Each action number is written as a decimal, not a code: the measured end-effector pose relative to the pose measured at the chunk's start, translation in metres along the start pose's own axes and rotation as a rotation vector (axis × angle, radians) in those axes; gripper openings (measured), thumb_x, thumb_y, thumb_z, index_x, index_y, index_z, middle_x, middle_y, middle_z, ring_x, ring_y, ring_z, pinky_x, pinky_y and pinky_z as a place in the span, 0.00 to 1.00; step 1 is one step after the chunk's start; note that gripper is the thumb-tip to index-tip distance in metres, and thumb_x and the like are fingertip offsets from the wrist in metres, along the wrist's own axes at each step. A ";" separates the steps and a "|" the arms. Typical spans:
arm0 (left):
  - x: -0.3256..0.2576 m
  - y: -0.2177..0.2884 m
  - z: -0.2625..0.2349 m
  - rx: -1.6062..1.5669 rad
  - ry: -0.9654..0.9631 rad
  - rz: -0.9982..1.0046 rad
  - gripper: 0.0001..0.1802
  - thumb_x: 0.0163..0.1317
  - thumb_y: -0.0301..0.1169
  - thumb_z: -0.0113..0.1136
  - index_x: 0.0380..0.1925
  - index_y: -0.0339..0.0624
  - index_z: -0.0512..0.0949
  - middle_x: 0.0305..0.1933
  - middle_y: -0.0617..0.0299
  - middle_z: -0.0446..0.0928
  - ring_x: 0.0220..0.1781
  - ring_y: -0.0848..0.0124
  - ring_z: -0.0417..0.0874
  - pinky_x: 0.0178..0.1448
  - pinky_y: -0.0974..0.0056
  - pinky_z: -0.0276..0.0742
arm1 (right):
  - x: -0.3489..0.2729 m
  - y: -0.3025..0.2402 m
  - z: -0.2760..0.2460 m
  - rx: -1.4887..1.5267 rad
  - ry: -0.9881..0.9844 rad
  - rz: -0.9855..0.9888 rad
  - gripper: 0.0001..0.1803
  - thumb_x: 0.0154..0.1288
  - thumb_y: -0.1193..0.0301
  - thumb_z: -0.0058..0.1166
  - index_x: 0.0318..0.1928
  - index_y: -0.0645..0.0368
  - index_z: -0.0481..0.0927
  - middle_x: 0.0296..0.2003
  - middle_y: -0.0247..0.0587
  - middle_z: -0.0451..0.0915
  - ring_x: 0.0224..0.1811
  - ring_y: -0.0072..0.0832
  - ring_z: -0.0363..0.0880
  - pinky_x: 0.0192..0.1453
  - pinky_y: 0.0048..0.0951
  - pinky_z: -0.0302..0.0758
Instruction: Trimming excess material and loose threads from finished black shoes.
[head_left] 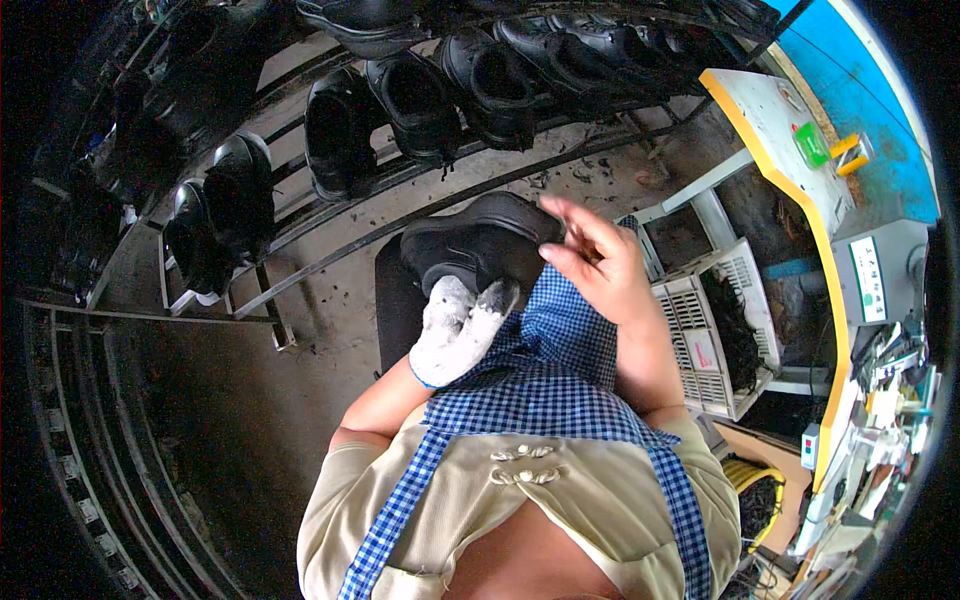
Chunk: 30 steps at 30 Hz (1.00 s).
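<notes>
On my lap, over a blue checked apron (565,315), lies a black shoe (455,245), tipped so that the side of its thick sole (505,212) shows. My left hand (457,335), in a white knit glove with dark-stained fingertips, grips the shoe from its near side; part of the shoe is hidden behind the glove. Bare and just right of the shoe, my right hand (600,260) has thumb and forefinger spread apart near the sole's edge. Nothing can be seen between those fingers.
Black shoes (490,85) stand in rows on a metal rack (350,240) ahead and to the left. At right, a white plastic basket (690,330) holds dark strips below a yellow-edged table (780,165). On it are a green object (811,146) and a grey box (885,265).
</notes>
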<state>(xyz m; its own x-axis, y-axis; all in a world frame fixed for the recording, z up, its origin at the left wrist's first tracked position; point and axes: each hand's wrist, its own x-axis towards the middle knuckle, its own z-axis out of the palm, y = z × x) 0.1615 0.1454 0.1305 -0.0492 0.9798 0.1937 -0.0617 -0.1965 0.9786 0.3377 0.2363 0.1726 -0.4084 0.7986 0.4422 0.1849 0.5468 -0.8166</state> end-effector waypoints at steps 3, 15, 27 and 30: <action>-0.002 0.004 0.000 0.150 -0.095 0.004 0.16 0.60 0.27 0.54 0.49 0.36 0.74 0.47 0.50 0.77 0.49 0.60 0.77 0.53 0.60 0.72 | 0.000 -0.012 -0.026 -0.144 -0.349 -0.056 0.35 0.45 0.76 0.67 0.58 0.56 0.72 0.28 0.35 0.77 0.22 0.19 0.71 0.28 0.21 0.70; 0.007 0.004 0.002 0.865 -0.451 0.678 0.14 0.53 0.41 0.60 0.35 0.45 0.81 0.30 0.58 0.79 0.27 0.62 0.79 0.33 0.61 0.76 | -0.037 0.019 -0.026 -0.748 -0.350 -0.293 0.43 0.44 0.71 0.62 0.63 0.26 0.63 0.56 0.49 0.69 0.20 0.42 0.78 0.19 0.38 0.76; 0.009 0.071 -0.049 0.279 -0.431 0.736 0.19 0.61 0.41 0.51 0.44 0.38 0.78 0.40 0.50 0.79 0.40 0.54 0.80 0.45 0.56 0.76 | -0.051 0.056 -0.031 0.437 0.025 0.199 0.51 0.31 0.70 0.75 0.60 0.66 0.63 0.56 0.46 0.71 0.59 0.34 0.69 0.61 0.38 0.67; -0.004 0.061 -0.053 0.210 -0.142 0.556 0.16 0.60 0.36 0.54 0.40 0.35 0.79 0.33 0.51 0.80 0.34 0.59 0.80 0.40 0.62 0.75 | -0.036 0.024 -0.058 0.646 0.176 0.280 0.48 0.36 0.70 0.72 0.61 0.65 0.62 0.53 0.49 0.73 0.48 0.35 0.77 0.49 0.34 0.78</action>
<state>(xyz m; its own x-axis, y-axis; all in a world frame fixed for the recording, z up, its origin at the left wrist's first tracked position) 0.1050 0.1279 0.1854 0.1169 0.7306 0.6727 0.1333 -0.6827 0.7184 0.4085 0.2356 0.1590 -0.2633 0.9451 0.1936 -0.3259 0.1017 -0.9399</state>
